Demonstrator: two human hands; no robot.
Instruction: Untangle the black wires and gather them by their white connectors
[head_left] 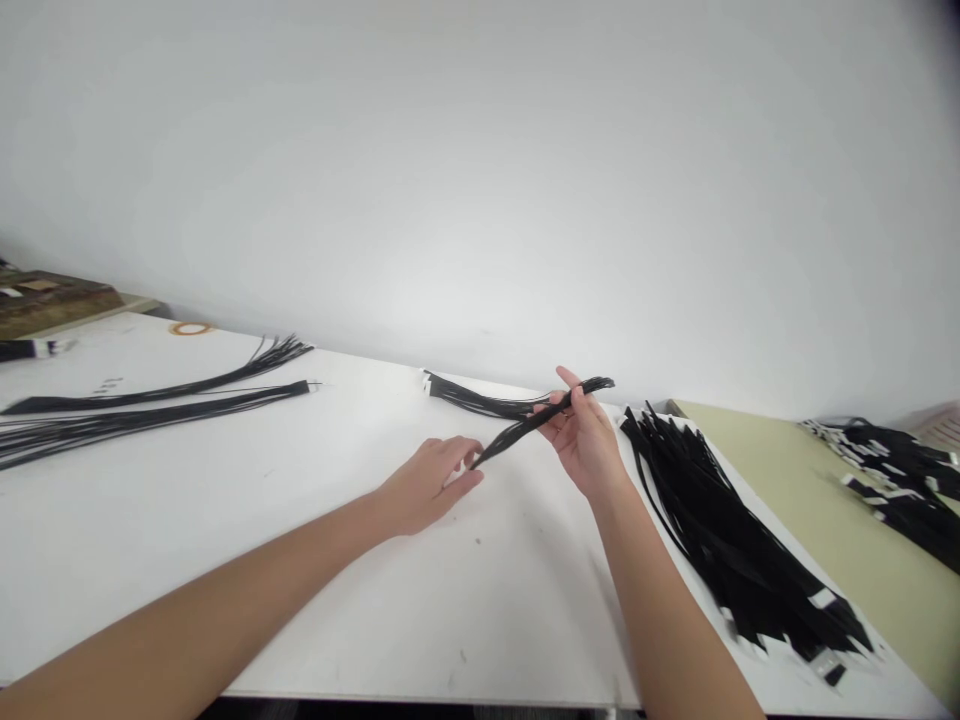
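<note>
Head view of a white table point(300, 560) set against a plain white wall point(480, 150). The right hand point(581, 432) is raised just above the tabletop with its fingers curled around a thin bundle of black strips point(536, 420) — the bundle slants from its far-right tip, which pokes out past the fingers, down to its near-left end. The left hand point(431, 485) rests low on the table at that near-left end, thumb and forefinger pinched narrowly on the tip of the bundle, so the bundle spans the gap between the two hands. Just behind the bundle, a second small bunch of black strips point(469, 398) lies flat on the table near the wall. To the right of the right hand, a large heap of black strips point(720, 530) with white end tags spreads toward the near-right table edge. Farther right, on a pale green surface point(825, 520), lies another dark pile point(896, 475). At far left, two long black strands point(157, 400) stretch across the table — one fans out at its right end. A small tan ring point(189, 328) sits near the wall beyond them.
</note>
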